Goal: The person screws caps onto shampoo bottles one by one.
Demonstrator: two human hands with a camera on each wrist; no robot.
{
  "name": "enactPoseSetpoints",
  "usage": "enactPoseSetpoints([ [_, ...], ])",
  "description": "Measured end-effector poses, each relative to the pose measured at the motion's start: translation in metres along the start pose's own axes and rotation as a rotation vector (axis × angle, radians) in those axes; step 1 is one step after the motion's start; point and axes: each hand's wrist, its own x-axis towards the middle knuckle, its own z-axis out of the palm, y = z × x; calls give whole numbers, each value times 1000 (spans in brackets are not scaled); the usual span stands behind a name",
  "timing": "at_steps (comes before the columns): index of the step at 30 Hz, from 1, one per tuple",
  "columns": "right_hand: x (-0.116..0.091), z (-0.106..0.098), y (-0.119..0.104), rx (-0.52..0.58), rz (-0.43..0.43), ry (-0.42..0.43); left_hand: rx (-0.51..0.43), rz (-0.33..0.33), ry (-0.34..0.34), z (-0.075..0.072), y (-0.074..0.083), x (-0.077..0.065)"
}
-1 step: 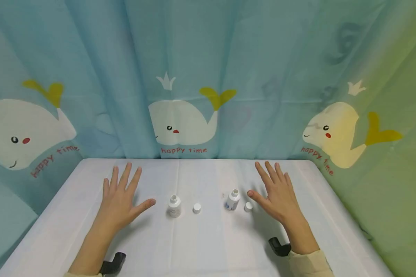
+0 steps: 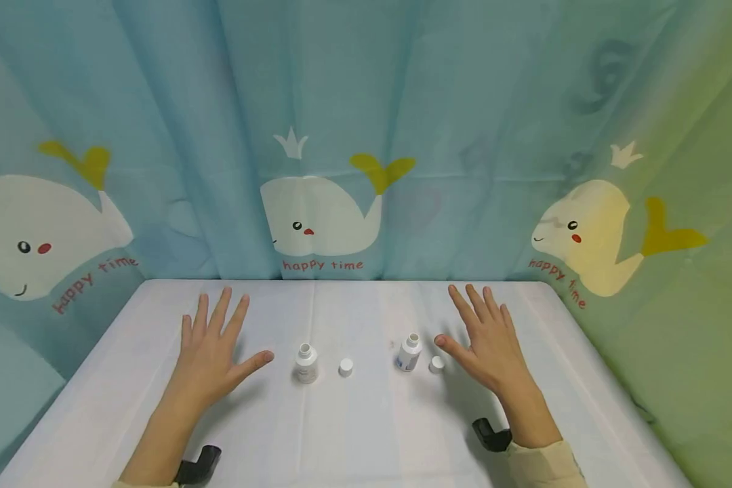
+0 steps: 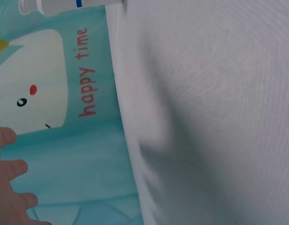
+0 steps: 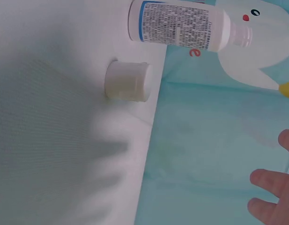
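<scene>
Two uncapped white bottles stand upright on the white table, each with a white cap to its right. My left hand [image 2: 206,356] hovers over the table with fingers spread, its thumb pointing toward the left bottle [image 2: 307,364]. The left cap [image 2: 346,367] lies between the two bottles. On the other side, my right hand [image 2: 491,342] is also spread in the air, its thumb near the right cap [image 2: 436,364] and the right bottle [image 2: 409,353]. Printed text covers that bottle's label [image 4: 176,24] in the right wrist view. Neither hand holds anything.
A white cloth covers the table [image 2: 366,434]. Blue-green curtains [image 2: 463,102] with printed whales hang behind it and along both sides. Black curved pieces [image 2: 200,464] sit at both wrists.
</scene>
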Motion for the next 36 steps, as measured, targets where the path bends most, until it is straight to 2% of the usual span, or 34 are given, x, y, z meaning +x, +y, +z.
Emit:
enactPoseSetpoints([
  [7,1,-5,1,52,-38,11,-52,15,-20,4,10,1],
  [10,-2,-7,1,125,-34,-33,-113,47,-14,5,19,1],
  [14,-4,-10,1,248,-27,-129,-276,123,53,3,40,-1],
  [18,-3,-10,-1,328,-30,-221,-460,239,127,-1,66,-7],
  [21,-3,-9,-4,348,-21,-272,-623,309,126,-2,87,-12],
  [23,-3,-8,-7,343,-7,-301,-729,312,69,1,100,-15],
  [25,-2,-5,-9,336,1,-327,-831,284,-40,8,113,-16],
  [29,-2,2,-10,300,35,-391,-940,153,-265,31,134,-11],
  [31,-3,5,-9,274,58,-416,-961,89,-347,44,143,-4],
  [33,-5,7,-9,249,81,-433,-974,24,-402,57,152,4],
  [36,-7,9,-8,212,91,-445,-992,-41,-433,75,165,17],
])
